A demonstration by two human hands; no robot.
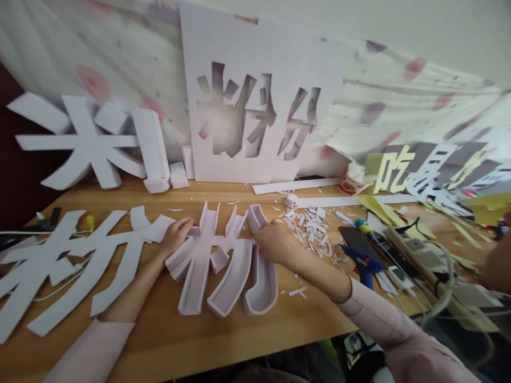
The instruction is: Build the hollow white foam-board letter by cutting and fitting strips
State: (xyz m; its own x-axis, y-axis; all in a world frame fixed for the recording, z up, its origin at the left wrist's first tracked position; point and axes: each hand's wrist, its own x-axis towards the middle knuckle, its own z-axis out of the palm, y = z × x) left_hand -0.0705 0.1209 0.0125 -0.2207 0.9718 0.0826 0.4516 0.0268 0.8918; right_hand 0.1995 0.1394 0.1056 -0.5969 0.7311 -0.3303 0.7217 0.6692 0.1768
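Note:
A white foam character shell with raised side walls lies on the wooden table in front of me. My left hand rests on its upper left corner, fingers curled against the wall strip. My right hand presses on the curved wall at its upper right. A flat white cut-out character lies to the left, touching my left wrist area.
A white foam board with cut-out characters leans at the back, thick foam strokes to its left. Foam scraps, a blue glue gun, a phone, cables, a power strip and yellow paper characters crowd the right.

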